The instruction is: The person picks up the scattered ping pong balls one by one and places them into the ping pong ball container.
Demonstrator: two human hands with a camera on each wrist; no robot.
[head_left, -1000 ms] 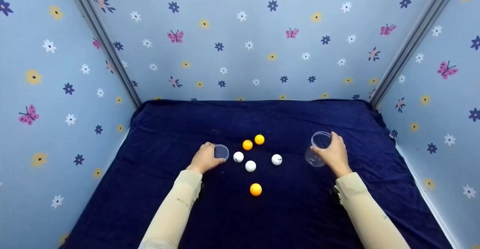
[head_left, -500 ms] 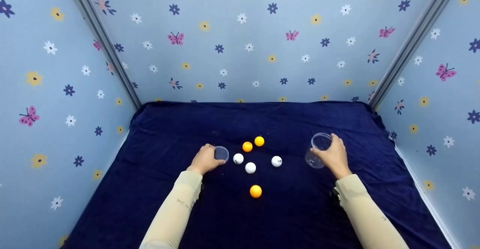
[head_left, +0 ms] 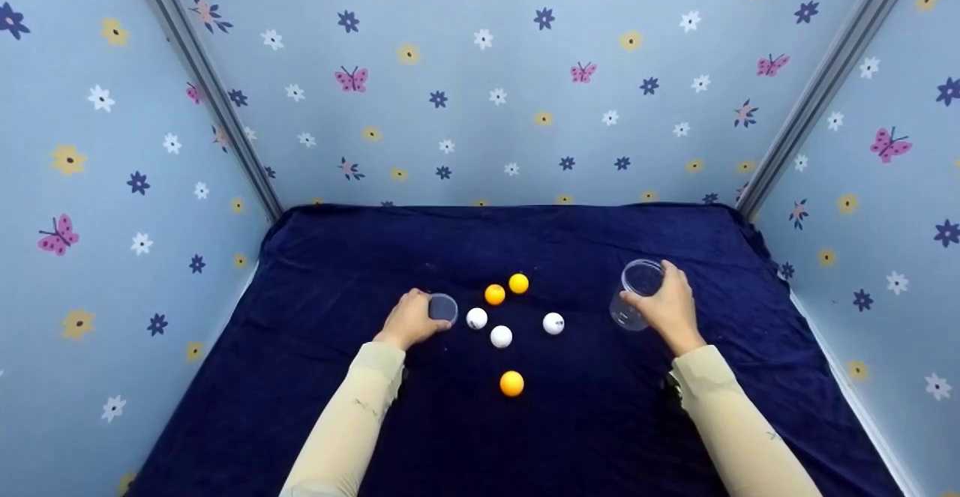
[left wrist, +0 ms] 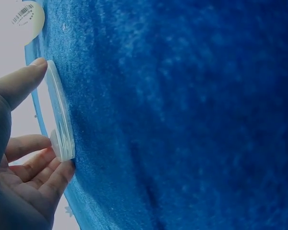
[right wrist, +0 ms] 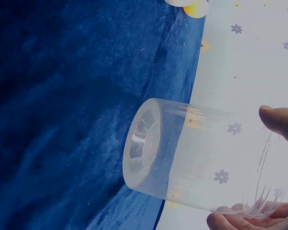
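My left hand (head_left: 413, 320) pinches a round clear plastic lid (head_left: 443, 310) by its edge, thumb on one side and fingers on the other. In the left wrist view the lid (left wrist: 60, 112) lies close over the blue cloth. At the right, my right hand (head_left: 666, 308) grips a clear plastic jar (head_left: 627, 315) near its open rim, and nothing shows inside. The right wrist view gives the jar's base (right wrist: 143, 143) close to the cloth. Between the hands lie white ping-pong balls (head_left: 501, 336) and orange ping-pong balls (head_left: 511, 384), the nearest white one just right of the lid.
A dark blue velvet cloth (head_left: 585, 437) covers the table, with some folds at the right. Flower-patterned walls (head_left: 480, 130) rise behind and on both sides, with grey metal posts (head_left: 206, 92) at the corners.
The jar in my right hand has risen slightly. The whole head view has shifted a little; the left hand, lid and balls keep their places.
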